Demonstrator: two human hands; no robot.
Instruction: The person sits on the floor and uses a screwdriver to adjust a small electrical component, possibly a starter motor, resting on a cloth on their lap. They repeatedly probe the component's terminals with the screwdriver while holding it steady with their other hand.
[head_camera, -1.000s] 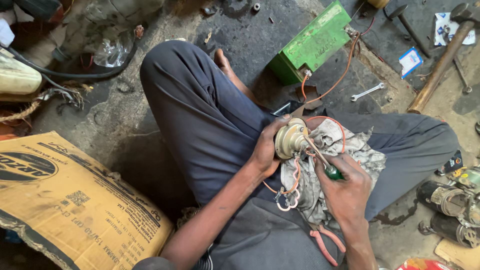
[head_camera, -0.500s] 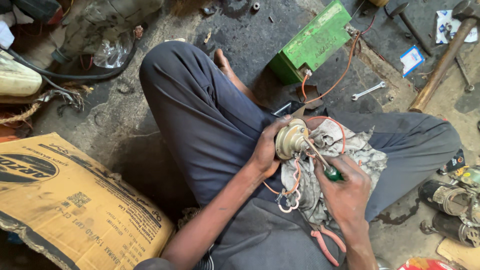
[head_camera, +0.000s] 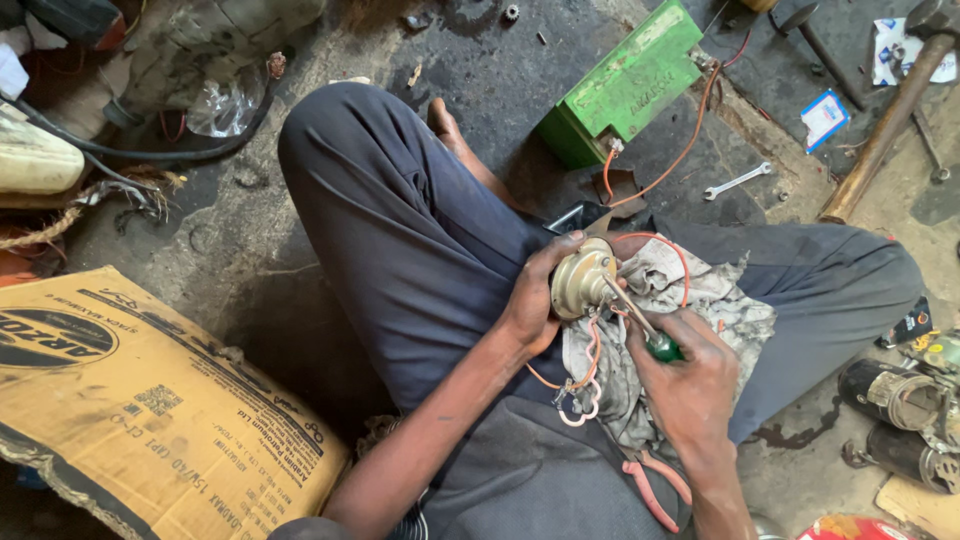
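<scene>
Round brass-coloured motor part (head_camera: 582, 281): held on edge above a grey rag on the lap, orange wires trailing below. Green-handled screwdriver (head_camera: 640, 325): slanted, metal tip against the part's face, handle low right.

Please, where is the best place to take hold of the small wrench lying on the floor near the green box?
Probably the thin middle shank of the wrench, pinched from above. It lies flat on the floor with clear space around it, and both ends widen into jaws.
</scene>
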